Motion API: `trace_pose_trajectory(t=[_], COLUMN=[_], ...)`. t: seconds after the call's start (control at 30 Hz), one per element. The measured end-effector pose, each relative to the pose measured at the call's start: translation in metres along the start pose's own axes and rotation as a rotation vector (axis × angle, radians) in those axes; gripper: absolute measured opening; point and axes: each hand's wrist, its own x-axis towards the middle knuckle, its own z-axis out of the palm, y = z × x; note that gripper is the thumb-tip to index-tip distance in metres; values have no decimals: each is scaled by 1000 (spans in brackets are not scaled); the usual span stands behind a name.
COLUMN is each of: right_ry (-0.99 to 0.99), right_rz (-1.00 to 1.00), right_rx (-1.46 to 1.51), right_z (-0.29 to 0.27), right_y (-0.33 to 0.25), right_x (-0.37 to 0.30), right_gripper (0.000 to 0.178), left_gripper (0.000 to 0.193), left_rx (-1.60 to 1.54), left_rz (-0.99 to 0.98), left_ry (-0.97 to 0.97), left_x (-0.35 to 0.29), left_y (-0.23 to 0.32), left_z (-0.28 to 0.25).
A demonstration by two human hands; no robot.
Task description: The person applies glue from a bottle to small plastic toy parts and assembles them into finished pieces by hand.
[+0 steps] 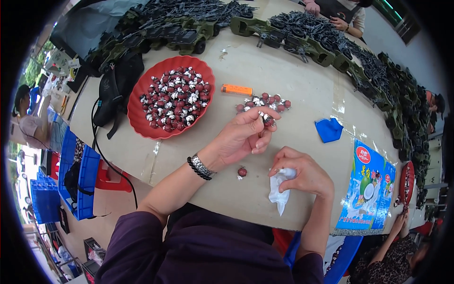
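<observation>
My left hand pinches a small round piece, dark red with black and white parts, between thumb and fingertips above the table. My right hand is closed on a crumpled white tissue, held low near the table's front edge. One loose piece of the same kind lies between my hands. Beyond my left hand sits a small heap of these pieces. An orange cylindrical tube lies beside the heap. To the left stands a red scalloped bowl filled with many such pieces.
Green toy vehicles and piles of dark plastic parts line the table's far and right sides. A black bag with a cable lies left. A blue cloth piece and a blue printed sheet lie right. Other people sit around.
</observation>
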Motion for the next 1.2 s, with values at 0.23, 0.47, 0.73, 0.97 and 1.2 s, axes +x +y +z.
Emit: trace_pose_trajectory(t=[0.23, 0.47, 0.73, 0.97, 1.2], right_ry=[-35, 397, 875, 1006, 700], right_rz=[67, -251, -245, -165, -47], right_rx=[-339, 359, 97, 93, 658], right_z=[10, -8, 19, 26, -4], right_y=[5, 3, -7, 0, -1], right_x=[5, -8, 12, 11, -10], right_gripper=[22, 17, 18, 15, 13], left_gripper=[38, 39, 21, 18, 31], left_rx=[32, 191, 667, 927, 347], left_rz=[20, -35, -29, -16, 63], left_ry=[-5, 17, -6, -64, 146], left_x=[0, 1, -3, -6, 9], left_y=[1, -9, -19, -19, 11], left_z=[2, 10, 21, 22, 3])
